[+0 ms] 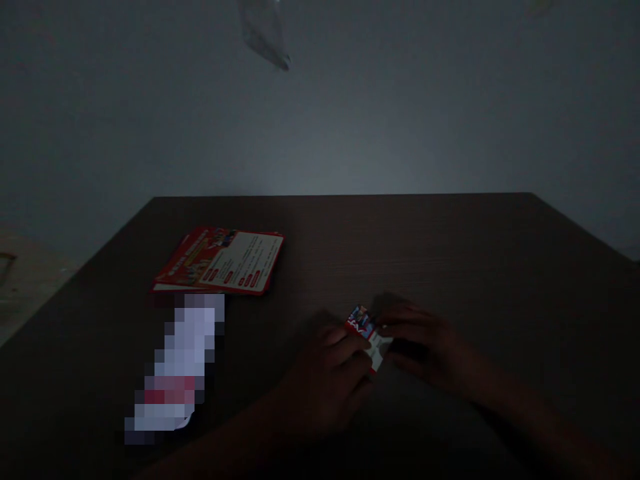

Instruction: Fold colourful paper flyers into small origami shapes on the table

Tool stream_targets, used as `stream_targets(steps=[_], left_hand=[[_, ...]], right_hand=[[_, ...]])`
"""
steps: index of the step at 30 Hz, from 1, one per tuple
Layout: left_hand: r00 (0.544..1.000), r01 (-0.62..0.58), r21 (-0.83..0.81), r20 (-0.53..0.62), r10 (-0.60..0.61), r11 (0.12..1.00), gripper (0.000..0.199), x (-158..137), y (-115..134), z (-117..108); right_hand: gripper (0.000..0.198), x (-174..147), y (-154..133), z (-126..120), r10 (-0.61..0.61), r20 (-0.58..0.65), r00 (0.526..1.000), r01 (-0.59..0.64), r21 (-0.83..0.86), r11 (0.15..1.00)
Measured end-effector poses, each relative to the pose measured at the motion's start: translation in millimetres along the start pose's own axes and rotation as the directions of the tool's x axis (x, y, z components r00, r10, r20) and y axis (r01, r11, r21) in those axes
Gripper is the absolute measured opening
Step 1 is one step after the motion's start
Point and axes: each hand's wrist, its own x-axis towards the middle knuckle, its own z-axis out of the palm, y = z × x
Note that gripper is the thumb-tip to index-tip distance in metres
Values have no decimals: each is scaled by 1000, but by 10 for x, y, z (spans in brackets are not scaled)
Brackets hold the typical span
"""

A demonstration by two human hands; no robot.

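Observation:
Both hands are at a small folded leaflet (361, 319) with red edges, a coloured picture and a white panel, low on the table right of the middle. My left hand (333, 373) lies over its left and near part, fingers closed on it. At the leaflet's right edge, my right hand (430, 337) has its thumb and fingers closed around the paper. Dim light and the fingers hide much of the leaflet, so the folds are hard to make out. Farther left lies a stack of red and white printed leaflets (243, 263), slightly fanned out.
A bright, pixelated long object (185, 360) lies in front of the stack, left of my left arm. The dark wooden table (400, 247) ends at a pale wall (400, 133). A clear plastic piece (265, 33) hangs on the wall.

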Motion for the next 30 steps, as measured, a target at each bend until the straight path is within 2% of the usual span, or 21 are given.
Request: stream_targets(steps=[5,13,18,23,27,30], left_hand=[[998,37,-66,-43,-40,997,18,36,-61,26],[996,-31,31,-82,33,999,16,89,-89,27],[993,-41,55,-111,47,998,18,118,-79,20],[993,-47,14,-109,48,999,16,86,-91,8],[992,-4,-52,-128,-3,999,18,25,-113,-17],[989,12,-17,-145,-14,1000,18,8,-111,-18]], right_hand=[[32,25,26,-3,9,46,999,-8,-28,1000],[34,10,-2,-17,-4,40,999,5,-47,999],[26,28,-53,-40,-18,63,998,23,-78,997],[26,13,-67,-32,-70,54,996,78,-159,984],[25,-10,-72,-17,-84,64,994,97,-236,967],[25,-29,-74,4,-83,83,993,104,-287,952]])
